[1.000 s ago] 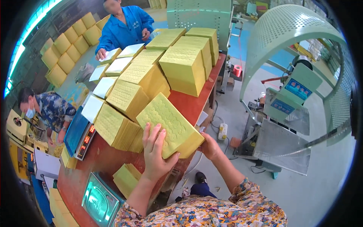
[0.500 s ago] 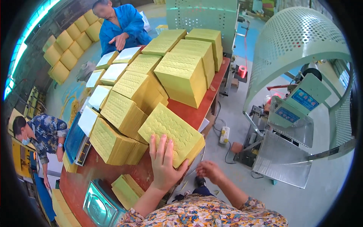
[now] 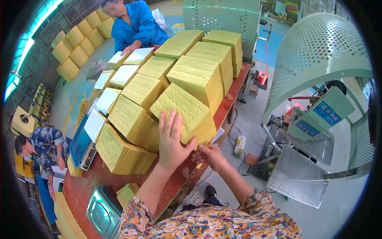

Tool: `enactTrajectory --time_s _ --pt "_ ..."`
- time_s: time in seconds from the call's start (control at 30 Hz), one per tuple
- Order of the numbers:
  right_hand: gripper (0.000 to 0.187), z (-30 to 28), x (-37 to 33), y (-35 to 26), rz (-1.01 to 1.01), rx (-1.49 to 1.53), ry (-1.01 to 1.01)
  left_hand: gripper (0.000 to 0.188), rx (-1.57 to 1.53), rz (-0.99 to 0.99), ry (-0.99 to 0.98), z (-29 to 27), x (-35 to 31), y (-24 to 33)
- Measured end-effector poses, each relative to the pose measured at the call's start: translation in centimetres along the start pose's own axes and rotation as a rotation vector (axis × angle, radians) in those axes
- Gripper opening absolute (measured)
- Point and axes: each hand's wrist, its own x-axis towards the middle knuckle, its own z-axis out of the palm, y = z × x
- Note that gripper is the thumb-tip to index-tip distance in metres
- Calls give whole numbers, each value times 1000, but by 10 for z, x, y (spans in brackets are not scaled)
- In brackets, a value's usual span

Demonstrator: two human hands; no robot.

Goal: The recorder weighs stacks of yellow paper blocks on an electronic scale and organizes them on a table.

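- Shifted since the frame half a second ago: yellow paper block (image 3: 184, 111), now farther out from the body and nearer the tall yellow stack (image 3: 194, 73) beyond the fingertips; right hand (image 3: 211, 157), then off the block, now back at its lower corner
- Left hand (image 3: 174, 139) clasped over the near left part of the block, fingers spread on the scallop-marked top, thumb bent toward the near face
- Right hand curled just right of the left thumb, at the block's lower corner; gripping or merely touching, cannot tell
- Block ahead of both hands, set askew to the other stacks; any contact with tall stack or red table (image 3: 73, 191) underneath hidden
- Judging by the many layered sheets: probably fairly heavy, firm as a whole, soft sheet by sheet, likely to fan or shear if pinched at one corner
- Matt-looking paper, so little slip expected against skin, more between layers; edges easily bent
- Best held low on two opposite sides, palms flat, fingers under the bottom sheets
- Just left of the left hand: row of yellow stacks (image 3: 127, 153), with white-topped stacks (image 3: 108, 99) beyond
- Left of the left forearm: shiny metal pan (image 3: 102, 211)
- Well right of the right hand: white power strip (image 3: 239, 144)
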Motion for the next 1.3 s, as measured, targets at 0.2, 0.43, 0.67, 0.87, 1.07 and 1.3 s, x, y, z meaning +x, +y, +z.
enactTrajectory --time_s 0.2,0.43,0.67,0.87,1.07,1.3 --pt "43 -2 32 -38 16 -120 48 82 52 -56 13 18 36 -12" --pt "37 -1 24 -27 -1 -143 49 80 76 -110 -27 13 33 -5" --pt "30 53 -24 9 -139 32 -175 89 -74 -97 52 -41 -6 1" --pt "35 144 -66 62 288 62 -634 77 -158 -297 203 -130 -129 12" --pt "28 237 -102 157 439 -121 -992 61 51 -596 419 -238 -302 59" --pt "33 331 -218 317 850 -393 -1278 49 338 -966 638 -335 -501 149"
